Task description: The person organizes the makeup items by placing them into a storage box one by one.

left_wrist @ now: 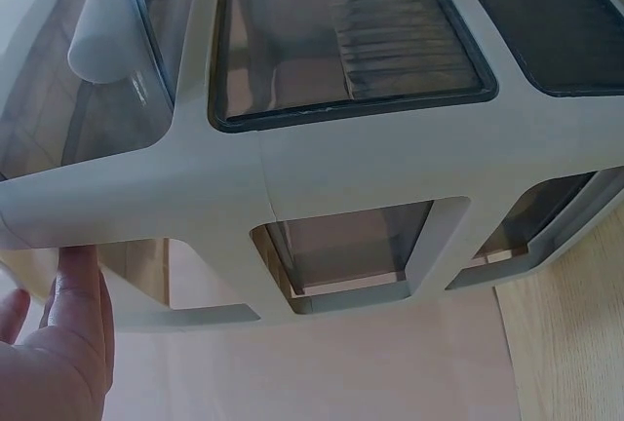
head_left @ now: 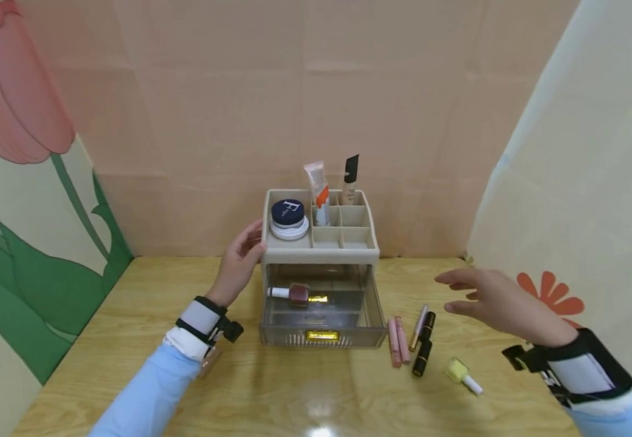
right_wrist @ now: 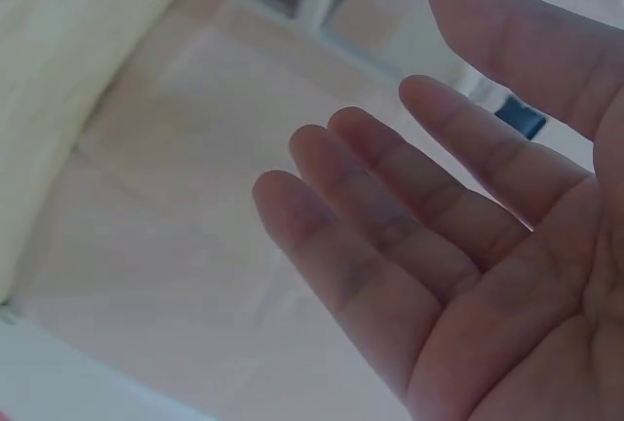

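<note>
A cream cosmetics organizer [head_left: 320, 257] stands on the table with its clear drawer [head_left: 349, 337] pulled out. Inside the drawer lies a dark red nail polish bottle [head_left: 298, 294] with a white cap. My left hand [head_left: 238, 262] touches the organizer's upper left side; in the left wrist view, a straight finger [left_wrist: 78, 294] meets its frame. Off to the right, my right hand [head_left: 493, 300] hovers above the table with fingers extended and nothing held. The right wrist view shows its palm [right_wrist: 536, 324] and spread fingers. Nearest below it are black cosmetic tubes [head_left: 422, 358] and a yellow nail polish bottle [head_left: 458, 369].
Two pink tubes [head_left: 398, 341] and a slim silver-and-gold tube [head_left: 418, 328] lie right of the drawer. The top tray holds a dark-lidded round jar [head_left: 287, 212], a squeeze tube [head_left: 321, 197] and a black-capped bottle [head_left: 350, 179]. A small object [head_left: 209, 362] is partly hidden by the left wrist.
</note>
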The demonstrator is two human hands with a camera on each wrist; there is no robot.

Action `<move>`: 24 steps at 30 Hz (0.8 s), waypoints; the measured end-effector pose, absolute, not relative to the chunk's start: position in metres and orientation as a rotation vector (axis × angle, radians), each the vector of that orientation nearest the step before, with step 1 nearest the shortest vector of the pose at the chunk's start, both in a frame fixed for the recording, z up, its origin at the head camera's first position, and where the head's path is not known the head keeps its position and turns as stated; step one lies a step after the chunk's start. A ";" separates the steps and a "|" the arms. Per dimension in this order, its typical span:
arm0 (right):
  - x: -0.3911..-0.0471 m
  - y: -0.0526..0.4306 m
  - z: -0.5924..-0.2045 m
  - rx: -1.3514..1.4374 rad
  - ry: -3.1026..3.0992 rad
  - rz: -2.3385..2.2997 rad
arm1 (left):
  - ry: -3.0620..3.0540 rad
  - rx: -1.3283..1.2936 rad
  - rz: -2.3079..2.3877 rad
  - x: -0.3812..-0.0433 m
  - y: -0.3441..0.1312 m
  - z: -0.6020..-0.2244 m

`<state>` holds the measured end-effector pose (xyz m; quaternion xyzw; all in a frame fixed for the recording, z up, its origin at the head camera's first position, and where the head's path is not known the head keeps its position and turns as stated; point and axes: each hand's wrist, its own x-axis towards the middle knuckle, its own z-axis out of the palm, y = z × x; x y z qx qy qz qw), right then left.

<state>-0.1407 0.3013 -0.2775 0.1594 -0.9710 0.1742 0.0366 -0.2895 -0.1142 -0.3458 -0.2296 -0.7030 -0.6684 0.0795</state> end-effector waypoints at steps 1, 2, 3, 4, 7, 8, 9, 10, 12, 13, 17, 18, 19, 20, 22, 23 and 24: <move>-0.140 0.305 -0.283 0.468 -2.988 0.542 | -2.101 -0.688 -1.997 -0.290 -0.115 -0.346; -0.139 0.308 -0.288 0.453 -2.997 0.552 | -2.101 -0.688 -1.994 -0.289 -0.115 -0.346; -0.138 0.311 -0.293 0.434 -3.016 0.565 | -2.100 -0.689 -1.991 -0.289 -0.115 -0.346; -0.137 0.314 -0.298 0.411 -3.034 0.583 | -2.100 -0.689 -1.989 -0.289 -0.116 -0.346; -0.135 0.322 -0.316 0.314 -3.108 0.626 | -2.108 -0.685 -1.986 -0.288 -0.116 -0.346; -0.134 0.324 -0.321 0.282 -3.133 0.641 | -2.109 -0.682 -1.987 -0.287 -0.116 -0.346; -0.133 0.326 -0.327 0.243 -3.157 0.653 | -2.107 -0.680 -1.990 -0.287 -0.116 -0.346; -0.133 0.329 -0.332 0.211 -3.179 0.663 | -2.106 -0.678 -1.993 -0.287 -0.117 -0.346; -0.132 0.333 -0.343 0.157 -3.213 0.692 | -2.107 -0.676 -1.996 -0.287 -0.117 -0.346; -0.132 0.335 -0.348 0.136 -3.226 0.698 | -2.108 -0.675 -1.999 -0.287 -0.117 -0.346; -0.132 0.343 -0.371 0.073 -3.271 0.673 | -2.119 -0.670 -2.015 -0.288 -0.118 -0.344; -0.133 0.345 -0.377 0.063 -3.282 0.676 | -2.118 -0.670 -2.021 -0.288 -0.118 -0.343; -0.133 0.346 -0.383 0.051 -3.291 0.682 | -2.118 -0.671 -2.025 -0.288 -0.118 -0.343; -0.133 0.348 -0.389 0.038 -3.299 0.695 | -2.119 -0.672 -2.027 -0.287 -0.118 -0.343; -0.134 0.351 -0.400 0.015 -3.315 0.732 | -2.114 -0.677 -2.028 -0.287 -0.117 -0.343; -0.134 0.353 -0.405 0.010 -3.319 0.747 | -2.111 -0.679 -2.028 -0.286 -0.117 -0.343; -0.135 0.354 -0.410 0.009 -3.322 0.756 | -2.109 -0.680 -2.027 -0.286 -0.117 -0.343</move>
